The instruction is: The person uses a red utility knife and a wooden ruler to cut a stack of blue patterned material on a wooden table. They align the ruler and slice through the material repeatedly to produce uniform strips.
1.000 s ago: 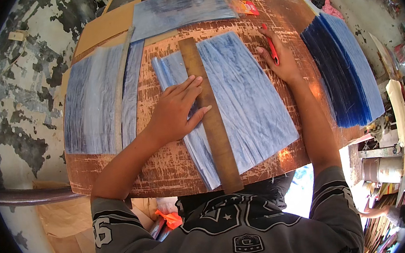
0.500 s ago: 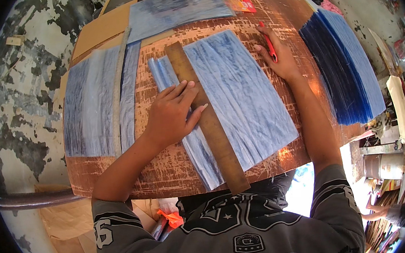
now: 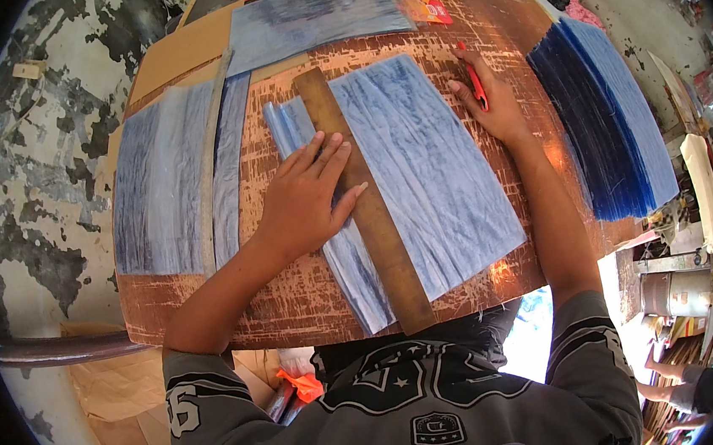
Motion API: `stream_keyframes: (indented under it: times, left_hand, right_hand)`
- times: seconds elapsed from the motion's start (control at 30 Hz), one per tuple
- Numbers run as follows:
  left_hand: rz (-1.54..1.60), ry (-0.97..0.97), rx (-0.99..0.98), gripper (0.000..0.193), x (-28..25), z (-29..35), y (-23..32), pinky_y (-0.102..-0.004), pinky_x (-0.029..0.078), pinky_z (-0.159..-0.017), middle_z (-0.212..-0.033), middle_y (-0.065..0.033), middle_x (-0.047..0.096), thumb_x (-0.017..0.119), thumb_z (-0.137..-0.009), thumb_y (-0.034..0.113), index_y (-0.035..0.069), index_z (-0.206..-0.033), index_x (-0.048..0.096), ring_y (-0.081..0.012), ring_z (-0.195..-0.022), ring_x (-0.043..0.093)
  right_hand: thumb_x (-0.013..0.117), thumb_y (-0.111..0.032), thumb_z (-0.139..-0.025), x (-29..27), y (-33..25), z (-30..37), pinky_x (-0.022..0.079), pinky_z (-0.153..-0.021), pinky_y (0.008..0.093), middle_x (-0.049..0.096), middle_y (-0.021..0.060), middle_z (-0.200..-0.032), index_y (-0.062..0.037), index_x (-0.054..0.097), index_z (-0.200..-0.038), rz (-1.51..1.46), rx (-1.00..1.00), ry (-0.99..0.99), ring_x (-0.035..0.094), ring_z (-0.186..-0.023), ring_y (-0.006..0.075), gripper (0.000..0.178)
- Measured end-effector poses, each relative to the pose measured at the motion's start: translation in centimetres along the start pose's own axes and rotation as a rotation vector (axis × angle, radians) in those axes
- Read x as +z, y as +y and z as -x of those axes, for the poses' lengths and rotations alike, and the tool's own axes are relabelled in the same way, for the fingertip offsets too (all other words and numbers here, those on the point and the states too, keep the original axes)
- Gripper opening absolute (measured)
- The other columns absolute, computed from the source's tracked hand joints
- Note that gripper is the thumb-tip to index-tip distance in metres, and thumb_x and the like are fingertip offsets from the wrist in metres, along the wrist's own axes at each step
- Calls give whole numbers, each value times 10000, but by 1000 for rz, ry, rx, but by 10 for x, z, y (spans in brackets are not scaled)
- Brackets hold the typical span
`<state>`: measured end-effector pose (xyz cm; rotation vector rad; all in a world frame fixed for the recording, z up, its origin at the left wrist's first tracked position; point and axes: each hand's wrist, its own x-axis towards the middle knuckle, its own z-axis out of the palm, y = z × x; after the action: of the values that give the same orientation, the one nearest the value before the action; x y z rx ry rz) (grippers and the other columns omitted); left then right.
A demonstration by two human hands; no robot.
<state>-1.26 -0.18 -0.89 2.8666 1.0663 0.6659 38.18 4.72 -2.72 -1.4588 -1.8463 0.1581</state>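
My left hand lies on a long brown straightedge, fingers stretched out and thumb spread across it. Beneath the straightedge is a wrinkled blue-white plastic film sheet. Along the sheet's left side a narrow, folded-looking strip of film runs partly under my left hand. To the right of the sheet, my right hand is closed around a red utility knife and rests on the scratched brown tabletop. The knife's tip points away from me, apart from the film.
A thick stack of blue film sheets stands at the table's right edge. More film lies at left under a thin strip. Another film sheet and cardboard lie at the far side, near an orange-red packet.
The straightedge has shifted slightly away from me and a little left at its near end, and my left fingers moved slightly with it. My right hand keeps hold of the knife, almost still.
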Motion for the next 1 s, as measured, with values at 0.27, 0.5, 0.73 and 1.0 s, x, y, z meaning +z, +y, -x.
stream_keyframes:
  times: [0.27, 0.5, 0.73, 1.0]
  left_hand:
    - [-76, 8, -21, 595, 2, 3, 0, -555, 411, -1245, -1538, -229, 646, 709, -1038, 379, -18, -1477, 648, -421, -1513, 530]
    - [3, -32, -30, 638, -1, -1, -1, -552, 335, -1287, -1611, -214, 585, 676, -1059, 402, -15, -1535, 593, -410, -1560, 471]
    - [7, -64, -22, 677, -2, 0, -3, -554, 306, -1297, -1655, -213, 536, 649, -1073, 418, -13, -1583, 538, -404, -1588, 430]
    - [10, -67, -26, 696, -1, 1, -3, -553, 290, -1306, -1672, -207, 520, 637, -1079, 432, -6, -1607, 517, -401, -1600, 414]
  right_hand:
    - [684, -437, -1089, 2, 4, 0, 542, -1083, 507, 667, 270, -1451, -155, 504, -1565, 3, -9, 12, 663, -1330, 478, 582]
    - [696, -433, -1079, 0, 4, 2, 541, -1081, 517, 668, 286, -1436, -124, 509, -1565, 33, -46, 39, 668, -1313, 481, 605]
    - [702, -427, -1072, -1, 1, -1, 553, -1060, 518, 671, 301, -1417, -122, 523, -1543, 10, -3, 17, 673, -1286, 502, 589]
    - [731, -345, -1051, -1, -2, -1, 548, -1054, 546, 679, 307, -1374, -103, 533, -1513, 27, -22, 59, 658, -1277, 518, 557]
